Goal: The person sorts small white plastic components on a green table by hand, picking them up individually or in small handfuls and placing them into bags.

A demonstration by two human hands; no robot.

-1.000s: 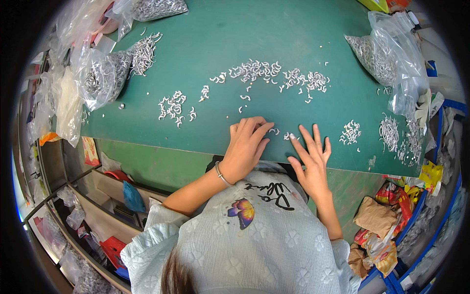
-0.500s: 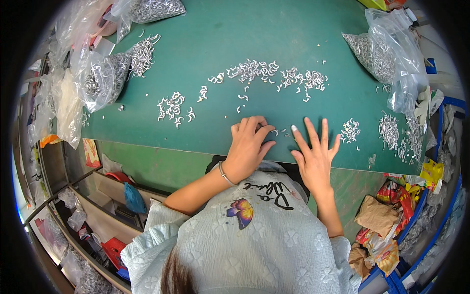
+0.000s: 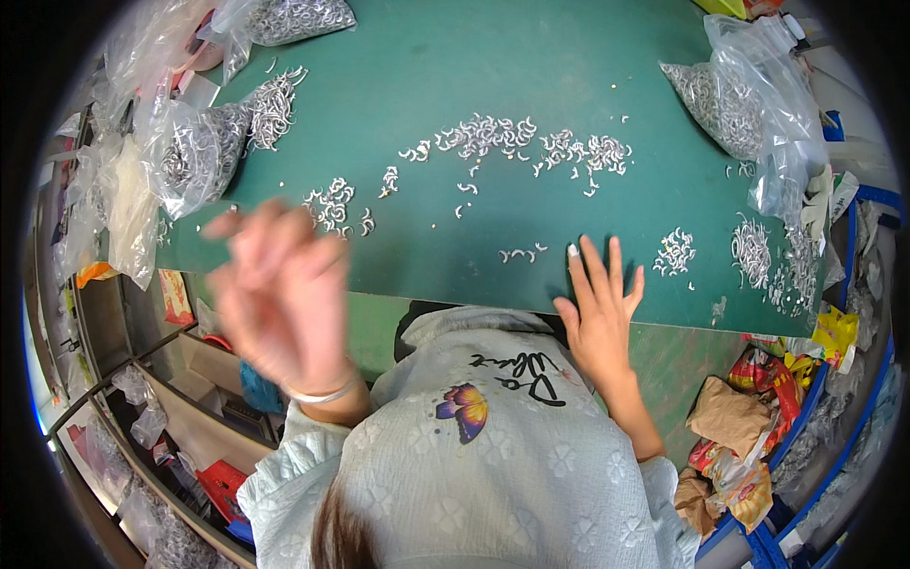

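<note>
My left hand (image 3: 284, 294), a bracelet at its wrist, is raised over the table's near left edge. It is smeared by motion, so whether its fingers hold anything is hidden. Flat on the green table (image 3: 408, 256), my right hand (image 3: 599, 308) has its fingers spread, with a white tip on one of them. Just left of it lies a short row of small curved silver metal pieces (image 3: 523, 253). Farther back is a wide pile of the same curved pieces (image 3: 485, 136). Another cluster (image 3: 330, 204) sits partly behind my left hand, and a small heap (image 3: 676, 251) lies right of my right hand.
Clear plastic bags of metal pieces stand at the left (image 3: 204, 156), far left (image 3: 299, 19) and right (image 3: 725, 109). More loose pieces (image 3: 752, 254) lie near the right edge. Shelving (image 3: 204, 398) is below left; paper and plastic packages (image 3: 730, 417) are at lower right.
My left hand has left the small row of pieces and swung up and to the left, uncovering that row. My right hand stays nearly in place.
</note>
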